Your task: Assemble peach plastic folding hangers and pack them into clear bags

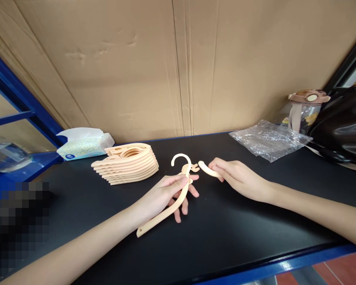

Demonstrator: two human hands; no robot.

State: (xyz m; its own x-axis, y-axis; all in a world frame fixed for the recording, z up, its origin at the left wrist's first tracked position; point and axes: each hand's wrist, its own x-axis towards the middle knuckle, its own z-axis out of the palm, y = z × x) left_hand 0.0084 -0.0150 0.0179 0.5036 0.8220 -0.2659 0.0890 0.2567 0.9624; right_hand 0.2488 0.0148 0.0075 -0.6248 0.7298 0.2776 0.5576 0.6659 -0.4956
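My left hand point(173, 192) pinches a cream plastic hanger piece point(163, 215) made of a curved hook and one long arm. The hook points up, and the arm slants down toward the front left. To the right, my right hand point(235, 176) is closed around a short curved hanger arm point(206, 169), whose rounded end sticks out toward the hook without touching it. Behind my left fingers lies another small cream piece point(194, 168), partly hidden. A neat stack of folded cream hangers point(127, 164) sits on the black table point(225, 237) to the left.
A tissue pack point(84, 146) stands at the back left, near a blue metal frame point(14, 91). At the back right are a crumpled clear plastic bag point(269, 138), a drinking bottle point(307, 111) and a black bag point(344, 122). Cardboard point(121, 71) covers the rear.
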